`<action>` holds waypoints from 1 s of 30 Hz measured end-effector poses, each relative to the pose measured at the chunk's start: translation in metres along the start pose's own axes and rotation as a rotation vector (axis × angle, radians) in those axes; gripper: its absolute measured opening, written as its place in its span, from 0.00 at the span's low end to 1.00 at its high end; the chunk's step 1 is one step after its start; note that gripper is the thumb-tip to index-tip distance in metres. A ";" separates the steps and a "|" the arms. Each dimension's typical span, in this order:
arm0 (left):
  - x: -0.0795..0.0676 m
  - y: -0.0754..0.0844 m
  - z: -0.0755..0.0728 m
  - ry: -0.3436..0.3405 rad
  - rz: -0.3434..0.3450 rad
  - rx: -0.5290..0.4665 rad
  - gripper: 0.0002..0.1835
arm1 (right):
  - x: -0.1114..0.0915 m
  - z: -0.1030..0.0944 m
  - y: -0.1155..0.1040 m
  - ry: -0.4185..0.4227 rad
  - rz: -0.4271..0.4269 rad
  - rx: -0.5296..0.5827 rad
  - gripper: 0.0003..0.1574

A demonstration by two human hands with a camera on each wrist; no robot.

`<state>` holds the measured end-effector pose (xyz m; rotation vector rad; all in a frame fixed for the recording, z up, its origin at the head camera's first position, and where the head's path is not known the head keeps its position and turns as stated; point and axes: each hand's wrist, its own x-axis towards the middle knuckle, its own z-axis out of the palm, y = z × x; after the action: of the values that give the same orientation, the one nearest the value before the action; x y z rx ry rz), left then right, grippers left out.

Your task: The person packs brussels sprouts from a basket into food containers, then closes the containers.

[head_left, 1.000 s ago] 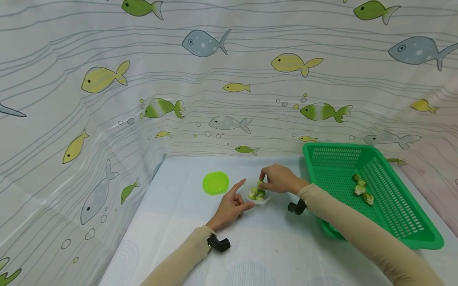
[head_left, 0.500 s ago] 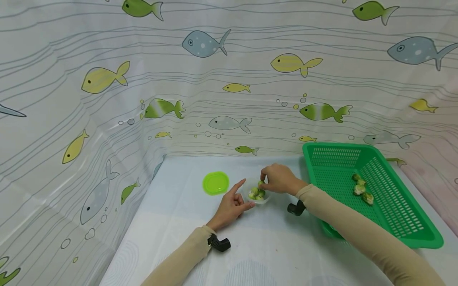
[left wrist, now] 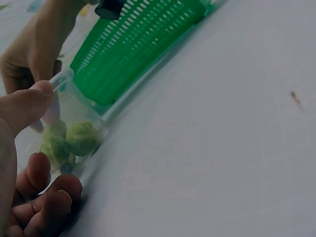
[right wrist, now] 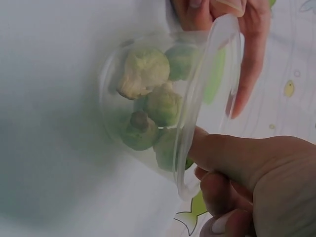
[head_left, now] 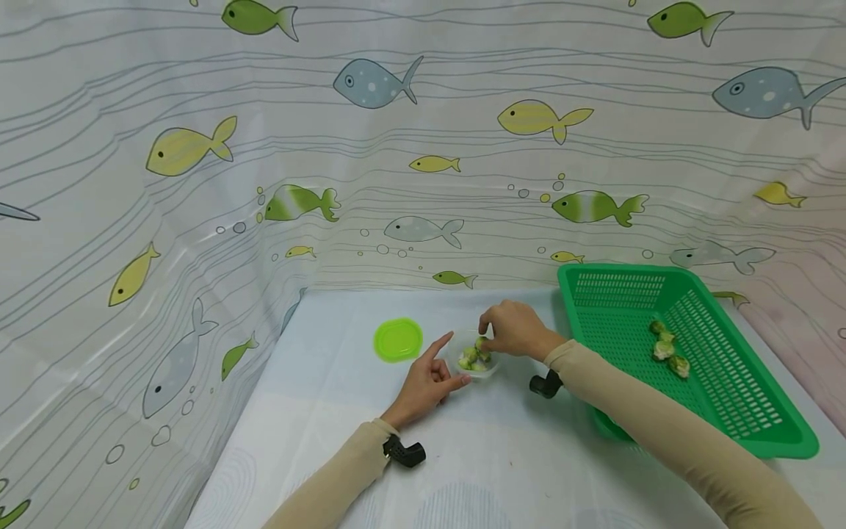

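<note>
A small clear plastic container (head_left: 481,375) with several Brussels sprouts (head_left: 468,360) in it stands on the table. My left hand (head_left: 423,383) holds it from the left, thumb at the near rim and index finger stretched along the far side. In the left wrist view, that thumb overlaps the rim and the other fingers curl beside the wall. My right hand (head_left: 518,329) reaches over the right rim and pinches a sprout (head_left: 482,343) inside. In the right wrist view, its thumb (right wrist: 222,153) dips past the container's rim (right wrist: 193,118), close to the lowest sprout.
A bright green lid (head_left: 398,339) lies flat on the table, left of the container. At the right stands a large green slotted basket (head_left: 783,433) with several more sprouts (head_left: 664,350) in it, and my right forearm crosses its near left side. A fish-patterned sheet (head_left: 423,191) hangs behind.
Both hands stay nearly still at the container. The right hand, with the sprout between its fingers, shifts very slightly. The whole view tilts a little.
</note>
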<state>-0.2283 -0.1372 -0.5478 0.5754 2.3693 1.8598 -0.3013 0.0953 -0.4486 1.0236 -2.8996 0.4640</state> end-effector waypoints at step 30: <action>-0.002 0.000 0.001 0.001 0.046 0.040 0.49 | -0.125 -0.134 0.186 -0.080 0.447 -0.087 0.22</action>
<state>-0.2263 -0.1368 -0.5487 0.6380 2.4194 1.8354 -0.3280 0.3473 -0.3868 0.3835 -3.1844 0.3079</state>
